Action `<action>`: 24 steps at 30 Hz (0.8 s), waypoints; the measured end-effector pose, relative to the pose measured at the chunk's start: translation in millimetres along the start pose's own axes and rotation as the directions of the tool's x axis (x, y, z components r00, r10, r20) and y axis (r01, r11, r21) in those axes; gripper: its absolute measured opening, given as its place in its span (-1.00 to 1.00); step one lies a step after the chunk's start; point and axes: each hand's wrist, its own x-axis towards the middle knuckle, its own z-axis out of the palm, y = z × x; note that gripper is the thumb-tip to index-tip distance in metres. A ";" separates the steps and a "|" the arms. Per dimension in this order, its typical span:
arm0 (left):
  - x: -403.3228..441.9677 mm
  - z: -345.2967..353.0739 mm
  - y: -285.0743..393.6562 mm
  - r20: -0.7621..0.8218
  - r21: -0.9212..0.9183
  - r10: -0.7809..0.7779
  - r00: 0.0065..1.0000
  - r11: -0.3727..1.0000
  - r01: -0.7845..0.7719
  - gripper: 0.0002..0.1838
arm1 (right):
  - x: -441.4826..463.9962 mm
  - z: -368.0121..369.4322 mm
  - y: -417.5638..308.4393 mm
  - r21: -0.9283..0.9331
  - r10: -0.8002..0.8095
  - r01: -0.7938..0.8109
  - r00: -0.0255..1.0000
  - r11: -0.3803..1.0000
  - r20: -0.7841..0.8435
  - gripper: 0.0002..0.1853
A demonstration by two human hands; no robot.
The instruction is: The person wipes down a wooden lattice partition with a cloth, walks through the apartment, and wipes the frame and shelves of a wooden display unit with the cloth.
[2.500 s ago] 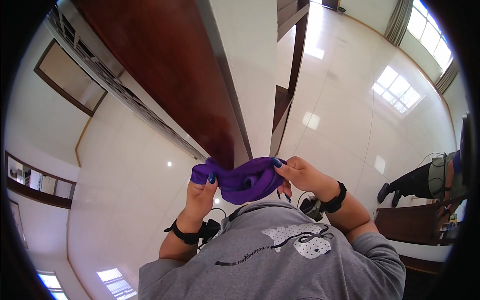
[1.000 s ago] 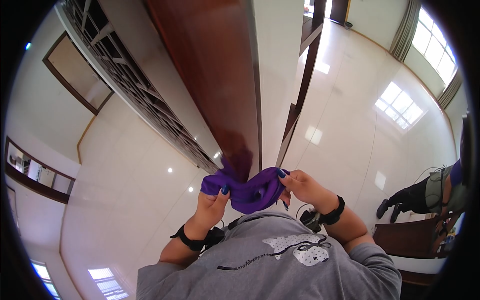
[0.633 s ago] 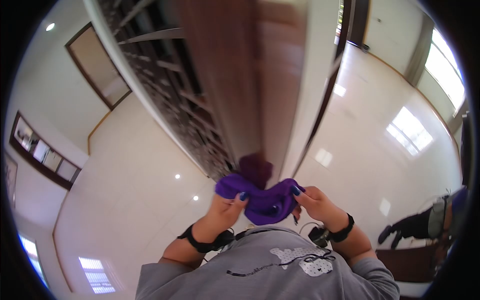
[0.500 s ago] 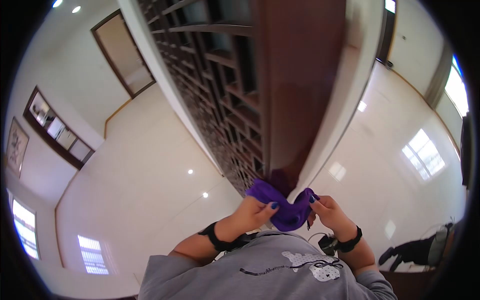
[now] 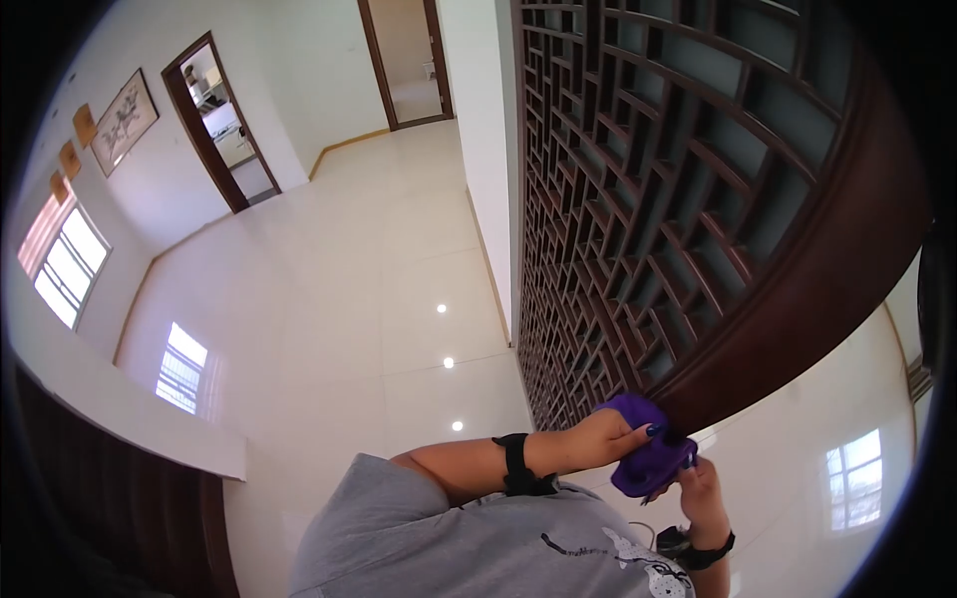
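Note:
A bunched purple cloth [image 5: 643, 470] is held between both hands in front of the grey shirt, close to the lower end of a dark wooden frame edge [image 5: 797, 339]. My left hand [image 5: 610, 436] pinches its upper left part, the thumb with dark blue nail on top. On the cloth's right side my right hand [image 5: 698, 483] grips it with thumb and fingers. Part of the cloth touches or overlaps the wood; which of the two cannot be made out. Black bands sit on both wrists.
A wooden lattice screen [image 5: 638, 199] rises ahead and to the right, beside a white wall edge [image 5: 488, 149]. Glossy pale floor [image 5: 329, 279] spreads to the left, with doorways, a framed picture [image 5: 125, 122] and a window beyond. Dark panelling [image 5: 120, 488] stands at the lower left.
The view has swung left, so the lattice face now fills the right side and the other person has left the view. Both hands, still holding the cloth, appear farther right and closer together.

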 end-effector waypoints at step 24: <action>10.0 46.9 60.5 0.010 0.327 0.280 0.960 0.906 -0.268 -0.80 | -72.2 -19.7 -0.4 -0.075 -0.008 0.004 0.999 0.997 -0.049 -0.75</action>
